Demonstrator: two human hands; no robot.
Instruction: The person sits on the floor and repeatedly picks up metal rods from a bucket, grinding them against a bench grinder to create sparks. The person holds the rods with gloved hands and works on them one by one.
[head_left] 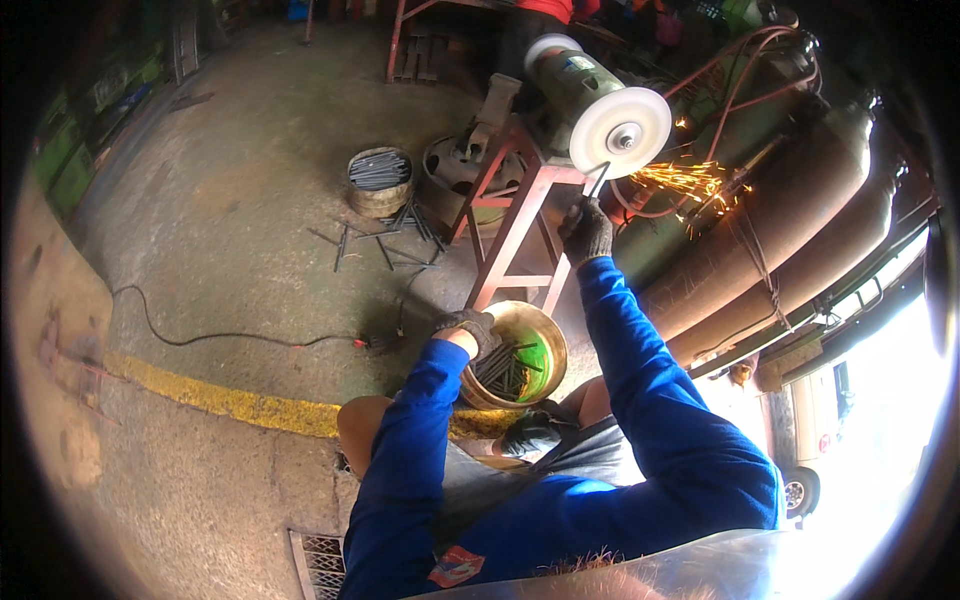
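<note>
Steadying the work probably matters most; nearest, the gloved left hand [472, 330] lies at the left rim of a tan bucket [525, 322] of dark rods [503, 375], though I cannot tell whether its fingers close on anything; beyond it the gloved right hand [588, 232] pinches one thin rod [600, 180], which points up and away with its tip at the lower edge of the pale grinding wheel [620, 136]; light, even pressure would suit, with the rod turned slowly for a uniform end and the fingertips well back from the wheel; around this, a dark cord [230, 340] snakes over the floor to the left, an easy snag; the red stand [515, 235] under the grinder [580, 85] has legs just behind the bucket, which could hamper shifting it; sparks [685, 180] spray right, toward large gas cylinders [760, 230], a likely hazard worth shielding; farther off, loose rods [390, 245] lie beside a second bucket [380, 205] packed with more; at the back, a person in red [545, 8] is partly visible.
</note>
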